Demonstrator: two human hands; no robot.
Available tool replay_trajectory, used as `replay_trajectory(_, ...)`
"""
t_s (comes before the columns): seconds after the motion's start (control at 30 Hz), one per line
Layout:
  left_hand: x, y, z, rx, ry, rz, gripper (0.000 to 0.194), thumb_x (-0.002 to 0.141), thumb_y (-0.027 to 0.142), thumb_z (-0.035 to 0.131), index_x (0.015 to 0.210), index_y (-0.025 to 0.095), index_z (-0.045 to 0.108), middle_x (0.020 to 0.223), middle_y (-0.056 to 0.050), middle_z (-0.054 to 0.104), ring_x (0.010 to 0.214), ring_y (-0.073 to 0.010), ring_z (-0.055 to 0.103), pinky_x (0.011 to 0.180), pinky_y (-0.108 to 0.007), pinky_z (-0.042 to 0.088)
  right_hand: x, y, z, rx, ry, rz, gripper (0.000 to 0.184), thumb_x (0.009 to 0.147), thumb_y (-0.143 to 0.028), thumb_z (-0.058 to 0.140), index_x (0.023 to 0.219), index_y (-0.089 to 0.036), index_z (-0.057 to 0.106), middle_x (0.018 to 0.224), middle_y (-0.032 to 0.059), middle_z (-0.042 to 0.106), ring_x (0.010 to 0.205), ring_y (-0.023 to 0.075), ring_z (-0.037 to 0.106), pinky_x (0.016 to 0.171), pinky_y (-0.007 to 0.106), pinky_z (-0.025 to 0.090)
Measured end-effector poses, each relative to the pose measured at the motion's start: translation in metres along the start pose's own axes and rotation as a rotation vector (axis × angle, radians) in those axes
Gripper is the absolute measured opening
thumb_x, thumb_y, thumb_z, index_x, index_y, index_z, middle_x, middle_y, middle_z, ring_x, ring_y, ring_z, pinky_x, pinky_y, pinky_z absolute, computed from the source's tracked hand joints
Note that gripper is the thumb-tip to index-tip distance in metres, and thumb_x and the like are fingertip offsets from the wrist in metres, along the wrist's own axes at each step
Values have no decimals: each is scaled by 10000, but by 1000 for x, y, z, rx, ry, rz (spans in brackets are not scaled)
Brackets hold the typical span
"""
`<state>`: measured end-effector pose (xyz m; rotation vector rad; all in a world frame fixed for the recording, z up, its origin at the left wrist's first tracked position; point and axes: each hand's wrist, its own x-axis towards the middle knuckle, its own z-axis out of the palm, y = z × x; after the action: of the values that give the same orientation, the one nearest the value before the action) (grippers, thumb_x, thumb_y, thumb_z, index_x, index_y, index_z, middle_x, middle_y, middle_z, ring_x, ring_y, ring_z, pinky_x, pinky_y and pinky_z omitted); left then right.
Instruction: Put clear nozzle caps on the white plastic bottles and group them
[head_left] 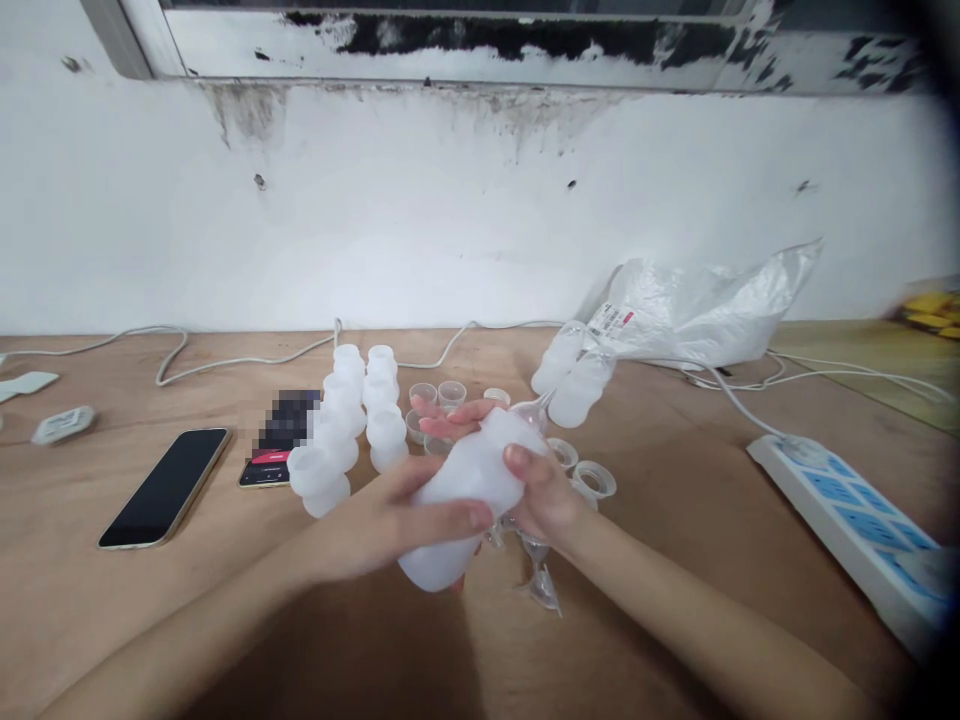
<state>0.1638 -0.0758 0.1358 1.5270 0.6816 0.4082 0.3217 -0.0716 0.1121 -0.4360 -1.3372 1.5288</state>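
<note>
Nearest, the left hand (401,515) and right hand (551,500) both grip a white container (476,470), tilted above the bench (577,660), well short of its back edge. Beyond it sit more white containers (385,425) in rows and clear rings (595,480); farthest, a plastic bag (709,300) lies by the back edge.
</note>
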Motion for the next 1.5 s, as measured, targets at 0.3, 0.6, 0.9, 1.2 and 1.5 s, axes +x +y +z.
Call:
replay_trajectory(0.3, 1, -14, 13, 918, 424, 129, 482, 820, 467, 405, 1156, 122, 381, 799, -97, 652, 648, -240, 612, 562, -349, 463, 2, 8, 4, -52, 188, -75, 164, 677, -300, 666, 775, -220, 562, 993, 57, 679, 1195, 214, 433, 1008, 436, 299)
replay_trajectory(0.6, 5, -18, 18, 1092, 575, 218, 328, 830, 443, 389, 960, 143, 418, 747, -94, 643, 627, -242, 608, 544, -348, 455, 1, -5, 15, -108, 269, 23, 161, 688, -261, 657, 779, -219, 530, 1035, 50, 660, 1137, 204, 494, 951, 386, 382)
replay_trajectory(0.9, -6, 7, -7, 1034, 699, 38, 389, 799, 545, 385, 920, 179, 436, 639, -36, 598, 542, -207, 572, 445, -267, 372, 3, -33, -21, -1115, -33, 169, 606, 618, -477, 665, 1132, -225, 464, 1192, 80, 500, 1093, 271, 469, 870, 425, 405)
replay_trajectory(1.2, -10, 16, -13, 1099, 767, -9, 404, 782, 563, 393, 915, 187, 454, 586, -6, 566, 518, -201, 572, 431, -242, 351, -7, -17, -7, -1857, -262, 595, 441, 645, -411, 666, 927, -97, 537, 838, 140, 635, 777, 318, 609, 581, 372, 447)
replay_trajectory(1.5, -9, 11, -13, 1119, 759, 10, 413, 791, 554, 385, 968, 187, 453, 609, -6, 569, 525, -193, 566, 427, -243, 354, -5, -14, -4, -1896, -251, 609, 354, 686, -319, 627, 972, -155, 500, 768, 97, 673, 739, 298, 639, 531, 325, 406)
